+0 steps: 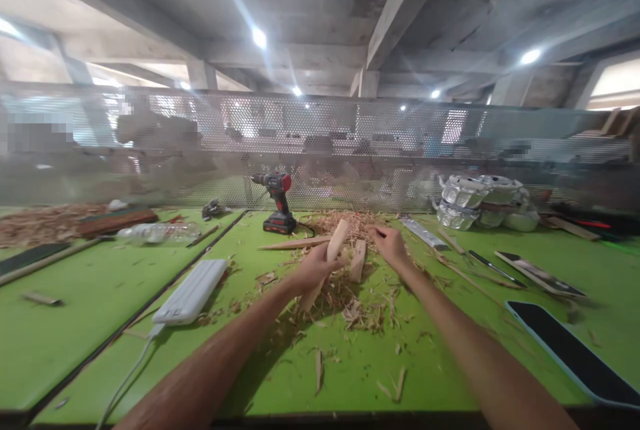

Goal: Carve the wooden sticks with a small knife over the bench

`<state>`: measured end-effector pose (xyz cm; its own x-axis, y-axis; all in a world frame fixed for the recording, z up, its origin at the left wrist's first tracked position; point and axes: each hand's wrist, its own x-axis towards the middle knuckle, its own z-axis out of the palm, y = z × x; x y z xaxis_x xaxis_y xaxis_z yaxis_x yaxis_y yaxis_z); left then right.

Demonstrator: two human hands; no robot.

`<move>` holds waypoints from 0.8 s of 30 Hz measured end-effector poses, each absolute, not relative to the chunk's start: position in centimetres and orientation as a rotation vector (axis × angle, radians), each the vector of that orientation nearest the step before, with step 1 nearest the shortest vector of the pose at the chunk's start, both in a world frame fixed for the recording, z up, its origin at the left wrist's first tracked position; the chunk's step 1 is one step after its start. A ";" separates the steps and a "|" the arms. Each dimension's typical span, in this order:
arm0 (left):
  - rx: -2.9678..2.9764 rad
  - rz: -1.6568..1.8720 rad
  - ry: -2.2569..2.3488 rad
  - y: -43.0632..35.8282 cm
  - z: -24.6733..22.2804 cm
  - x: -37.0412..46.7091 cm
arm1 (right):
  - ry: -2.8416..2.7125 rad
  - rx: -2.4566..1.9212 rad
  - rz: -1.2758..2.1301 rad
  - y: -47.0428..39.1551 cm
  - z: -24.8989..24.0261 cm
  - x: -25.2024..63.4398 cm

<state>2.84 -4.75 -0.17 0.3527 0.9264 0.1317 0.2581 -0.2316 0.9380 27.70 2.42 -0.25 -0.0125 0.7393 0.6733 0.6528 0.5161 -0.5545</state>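
Observation:
My left hand (pixel 316 266) is wrapped round a pale strip of wood (pixel 339 238), which it holds tilted over a heap of wood shavings (pixel 345 291). The strip's upper end points away from me; its lower part runs beneath the hand. To the right, my right hand (pixel 393 248) is at the edge of the shavings, its fingers curled together. Whatever is between those fingers, if anything, is too small to make out. Between the hands lies a short flat wood piece (pixel 358 261). A longer pointed wood piece (pixel 293 243) lies behind my left hand.
A cordless drill (pixel 278 203) stands at the back. On the left are a white power bank (pixel 193 291) with a cable and a plastic bottle (pixel 159 233). A phone (pixel 575 350), a pen-like tool (pixel 495 269) and foil-wrapped bundles (pixel 463 200) lie right. A perforated screen (pixel 345 150) closes the back.

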 end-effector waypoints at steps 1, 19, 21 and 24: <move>1.716 0.947 1.049 -4.6 -0.2 2.8 | -1.774 -1.147 0.107 2.0 -0.4 26.7; 1.716 1.065 1.003 -4.2 -0.7 3.0 | -2.033 -0.941 -0.138 0.6 -0.5 24.8; 1.717 1.063 0.998 -4.3 -0.6 2.9 | -2.047 -0.936 -0.168 0.7 -0.5 25.0; 1.726 1.057 0.960 -4.3 -0.4 2.9 | -2.058 -0.956 -0.214 0.8 -0.5 25.5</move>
<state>2.89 -4.31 -0.45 0.3415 0.9053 0.2526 0.1650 -0.3223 0.9321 25.45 0.84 -0.52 -0.3598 0.5539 0.7508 0.6967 0.6948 -0.1787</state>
